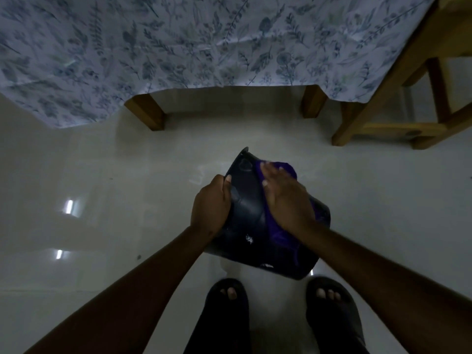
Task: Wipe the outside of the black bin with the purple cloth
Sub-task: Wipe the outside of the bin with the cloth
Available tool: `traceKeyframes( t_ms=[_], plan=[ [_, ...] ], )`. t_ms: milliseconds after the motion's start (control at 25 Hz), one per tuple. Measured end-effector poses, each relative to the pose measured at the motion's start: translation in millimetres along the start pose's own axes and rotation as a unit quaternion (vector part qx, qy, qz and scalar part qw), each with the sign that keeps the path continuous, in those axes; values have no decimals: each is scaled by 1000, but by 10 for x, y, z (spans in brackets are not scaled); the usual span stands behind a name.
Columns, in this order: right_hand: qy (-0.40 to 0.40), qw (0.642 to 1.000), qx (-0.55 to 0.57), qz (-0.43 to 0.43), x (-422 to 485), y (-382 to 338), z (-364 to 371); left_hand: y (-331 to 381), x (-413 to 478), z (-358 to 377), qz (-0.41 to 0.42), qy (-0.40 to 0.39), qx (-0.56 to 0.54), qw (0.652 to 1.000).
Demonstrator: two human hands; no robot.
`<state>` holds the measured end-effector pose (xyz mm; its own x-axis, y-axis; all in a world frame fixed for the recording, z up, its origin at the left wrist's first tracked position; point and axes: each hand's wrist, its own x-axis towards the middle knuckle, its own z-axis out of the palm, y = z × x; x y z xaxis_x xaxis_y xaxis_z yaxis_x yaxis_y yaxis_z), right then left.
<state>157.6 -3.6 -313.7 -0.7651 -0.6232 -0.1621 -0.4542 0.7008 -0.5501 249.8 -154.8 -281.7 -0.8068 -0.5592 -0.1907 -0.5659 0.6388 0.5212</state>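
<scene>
The black bin lies tipped on its side over the pale floor, just ahead of my feet. My left hand grips its left edge with the fingers curled over the rim. My right hand lies flat on the purple cloth, pressing it against the bin's outer wall on the right side. The cloth shows above my fingertips and below my wrist; the rest is hidden under the hand.
A bed with a floral sheet and wooden legs stands ahead. A wooden stool or table frame is at the right. My feet in dark sandals are just below the bin on the glossy tiled floor.
</scene>
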Motion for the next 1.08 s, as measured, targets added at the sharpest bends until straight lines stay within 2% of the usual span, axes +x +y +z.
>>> traceKeyframes(
  t_ms=[80,120,240,320,400,480,560,600,680,760,800,920,1000,1080],
  plan=[
    [6,997,45,64,105,143,-83,67,48,-5,3,-1,-5,1000],
    [18,997,27,73,-36,122,-59,91,62,1,2,-4,0,1000],
    [21,997,-65,-36,-691,-186,86,24,64,36,10,0,14,1000],
    [3,995,-53,-88,-518,-175,111,-39,6,38,11,5,-5,1000],
    [-34,999,-1,-41,-1,-9,37,-71,-64,32,7,5,-13,1000],
    [-83,992,81,53,317,293,-7,-90,-141,9,5,6,-10,1000],
    [-63,987,89,118,143,349,11,-72,-144,-6,8,4,10,1000],
    [-25,992,67,107,-98,232,41,-75,-121,-9,7,8,23,1000],
    [0,999,-34,2,-625,-116,124,-96,-74,20,6,16,39,999],
    [-1,994,-75,-76,-641,-205,209,-143,-70,53,8,21,26,999],
    [-3,994,-64,-87,-434,-138,176,-147,-94,56,6,24,15,1000],
    [-40,997,61,39,228,190,-29,-29,-86,36,-10,20,3,1000],
    [-15,993,62,100,146,184,-61,62,-40,11,-15,12,17,1000],
    [14,999,-32,22,-371,-85,53,77,-12,17,-12,10,42,999]
  ],
)
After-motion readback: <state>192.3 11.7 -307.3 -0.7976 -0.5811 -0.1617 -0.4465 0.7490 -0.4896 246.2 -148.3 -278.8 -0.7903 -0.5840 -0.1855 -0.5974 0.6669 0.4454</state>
